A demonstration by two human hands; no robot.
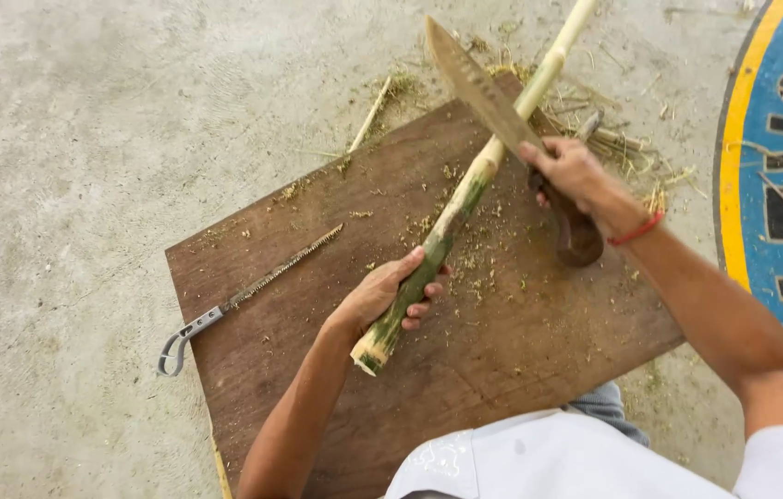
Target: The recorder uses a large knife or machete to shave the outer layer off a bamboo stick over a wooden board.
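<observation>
My left hand (390,294) grips the lower, still-green end of a long bamboo stalk (465,189) that runs up and to the right across a brown wooden board (318,370). The stalk's upper part is pale and stripped. My right hand (576,180) holds a large machete (479,88) by its dark wooden handle, the blade pointing up-left and lying against the stalk just above the green part. A red band circles my right wrist.
A small saw (253,291) with a grey metal handle lies on the board's left edge. Bamboo shavings and strips (623,148) litter the board and concrete floor. A blue and yellow painted round surface (780,166) sits at right.
</observation>
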